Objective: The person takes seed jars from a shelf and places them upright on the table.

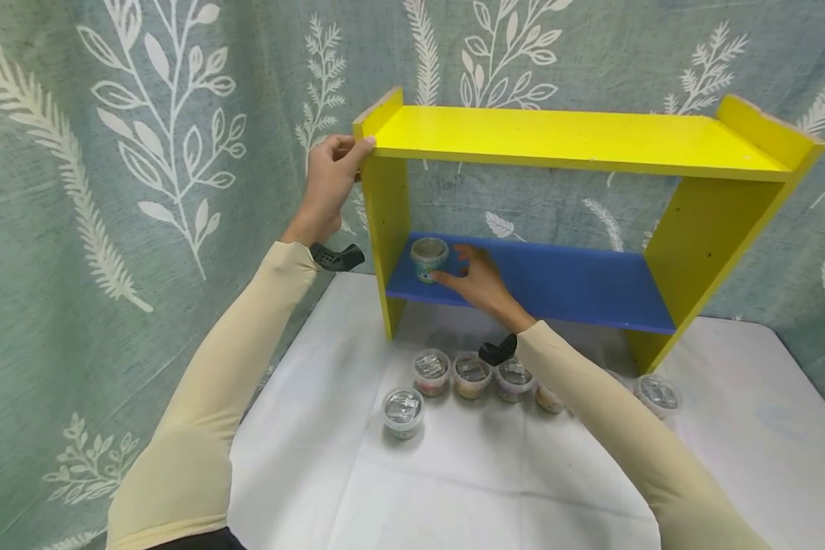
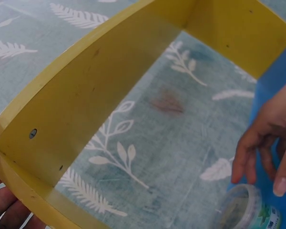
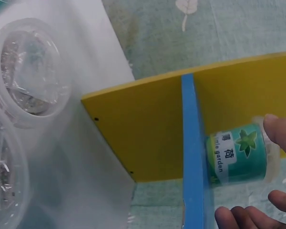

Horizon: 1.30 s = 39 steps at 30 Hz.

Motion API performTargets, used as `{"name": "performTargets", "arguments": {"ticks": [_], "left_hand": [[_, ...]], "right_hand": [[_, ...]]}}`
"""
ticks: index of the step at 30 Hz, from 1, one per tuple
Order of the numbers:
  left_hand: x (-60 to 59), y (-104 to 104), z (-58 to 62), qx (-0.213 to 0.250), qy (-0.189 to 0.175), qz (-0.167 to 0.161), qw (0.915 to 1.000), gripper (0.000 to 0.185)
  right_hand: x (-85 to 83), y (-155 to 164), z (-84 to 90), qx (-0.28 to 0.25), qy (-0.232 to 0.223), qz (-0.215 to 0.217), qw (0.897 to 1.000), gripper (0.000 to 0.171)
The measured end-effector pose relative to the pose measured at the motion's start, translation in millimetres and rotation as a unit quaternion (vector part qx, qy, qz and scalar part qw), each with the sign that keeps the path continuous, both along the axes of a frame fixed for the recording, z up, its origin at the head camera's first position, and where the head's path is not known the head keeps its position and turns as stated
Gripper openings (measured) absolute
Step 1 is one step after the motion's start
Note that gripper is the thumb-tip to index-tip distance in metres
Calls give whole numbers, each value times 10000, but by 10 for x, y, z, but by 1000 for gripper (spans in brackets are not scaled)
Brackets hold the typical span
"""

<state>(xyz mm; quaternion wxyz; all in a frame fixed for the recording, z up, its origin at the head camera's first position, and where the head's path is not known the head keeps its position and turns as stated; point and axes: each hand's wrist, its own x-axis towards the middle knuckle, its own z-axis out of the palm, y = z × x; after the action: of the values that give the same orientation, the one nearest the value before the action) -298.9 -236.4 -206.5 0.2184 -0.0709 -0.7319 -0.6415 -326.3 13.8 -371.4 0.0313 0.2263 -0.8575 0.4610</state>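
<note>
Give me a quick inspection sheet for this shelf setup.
Surface: white table, cloth-covered.
Job's things: green-labelled tub on the blue shelf board of the yellow rack.
Clutter: lidded tubs in a row in front of the rack, one set apart.
Hands: left hand grips the rack's top corner; right hand beside the tub, fingers loose.
Cables: nothing seen.
Surroundings: leaf-print curtain behind.

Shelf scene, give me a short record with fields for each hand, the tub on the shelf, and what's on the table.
left hand: grips the top left corner of the yellow shelf
right hand: fingers at the green tub, grip unclear
green tub: upright on the blue board, left end
table: white cover, several clear lidded tubs in front of the shelf
</note>
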Motion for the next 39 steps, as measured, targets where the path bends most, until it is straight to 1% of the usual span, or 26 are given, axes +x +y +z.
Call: {"name": "performTargets", "arguments": {"ticks": [6,10,13,20,25,32,39], "left_hand": [[-9,9,-12,24,10,50,10000,40],[-13,25,-12,15,28,20,10000,41],[-17,24,-13,-34,58,35,10000,41],[-20,20,-11,13,67,14,10000,40],[-15,15,-13,-69,57,51,9999,41],[-18,11,-3,30,48,-17,10000,40],[-14,-10,-17,-36,44,-5,10000,42]], "right_hand": [[-71,-47,-29,178,43,9,9998,84],[-92,-74,-51,160,-88,-30,9998,85],[-103,-93,-49,104,-169,-58,9998,85],[-128,-125,-41,-56,-169,-68,9998,81],[-139,-142,-46,-161,-220,-85,9996,79],[-154,-166,-36,-408,-385,-18,9984,83],[-160,-194,-15,-578,-513,75,9970,79]]}}
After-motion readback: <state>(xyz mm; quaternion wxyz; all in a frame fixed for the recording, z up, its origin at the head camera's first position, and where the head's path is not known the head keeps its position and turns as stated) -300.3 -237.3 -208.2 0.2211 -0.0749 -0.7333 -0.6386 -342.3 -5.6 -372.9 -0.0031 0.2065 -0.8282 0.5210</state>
